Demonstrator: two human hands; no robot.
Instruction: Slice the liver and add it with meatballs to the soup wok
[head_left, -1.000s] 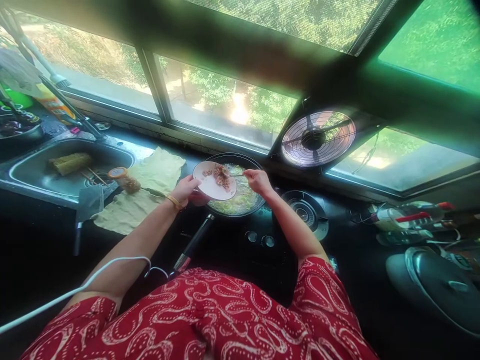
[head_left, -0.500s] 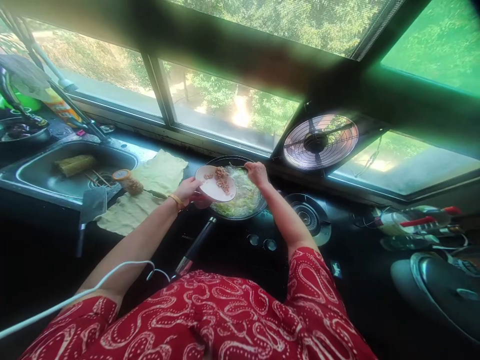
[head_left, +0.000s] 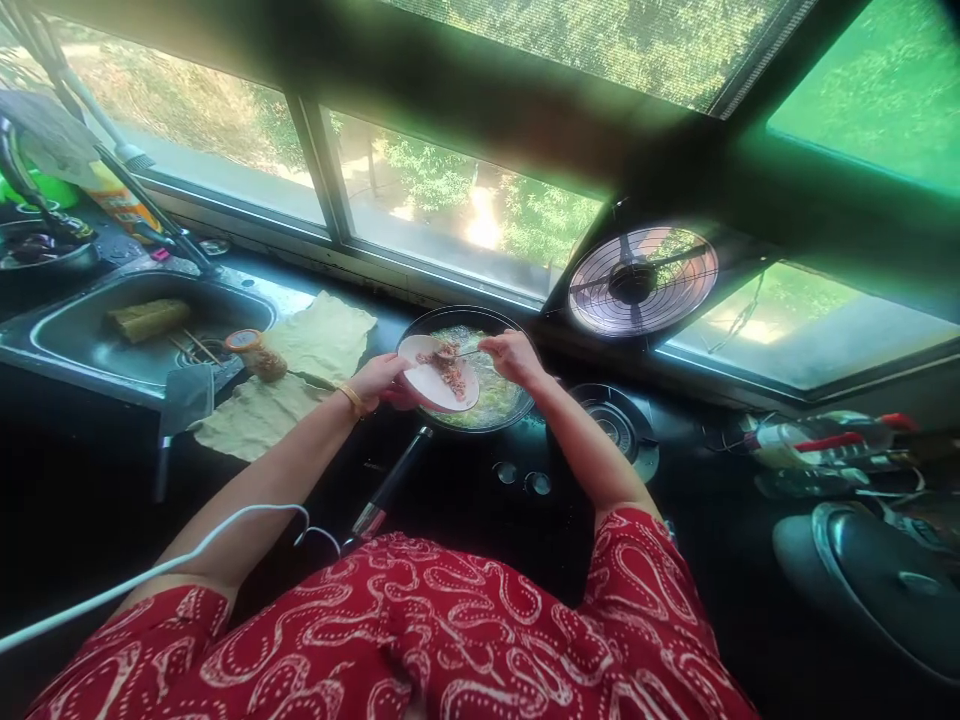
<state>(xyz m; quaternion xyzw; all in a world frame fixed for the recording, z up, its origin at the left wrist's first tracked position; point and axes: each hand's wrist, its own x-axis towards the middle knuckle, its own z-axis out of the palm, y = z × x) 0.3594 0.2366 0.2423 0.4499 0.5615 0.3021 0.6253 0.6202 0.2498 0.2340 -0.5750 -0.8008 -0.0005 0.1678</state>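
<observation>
My left hand [head_left: 381, 380] is closed on the rim of a white bowl [head_left: 457, 398], which tilts to the right over a frying pan [head_left: 517, 412]. Brownish-pink minced meat [head_left: 451, 372] lies in the bowl. My right hand [head_left: 512, 357] is closed round a thin metal utensil [head_left: 471, 352], probably a spoon; its tip is at the meat, so its end is hidden. Pale green shredded food in bubbling liquid [head_left: 495, 385] fills the pan under the bowl. The pan's long black handle [head_left: 394, 480] points toward me.
Left of the pan lie cloths [head_left: 322, 340], a jar with an orange lid [head_left: 259, 355] and a cleaver [head_left: 184, 400] by the sink [head_left: 67, 365]. On the right are a second burner [head_left: 611, 425], a fan [head_left: 634, 283], bottles [head_left: 817, 445] and a lidded pot [head_left: 885, 580]. A white cable [head_left: 187, 555] crosses my left arm.
The utensil in my right hand has moved from the pan's far side to the meat in the bowl. The bowl has shifted slightly right and downward, and the meat has spread.
</observation>
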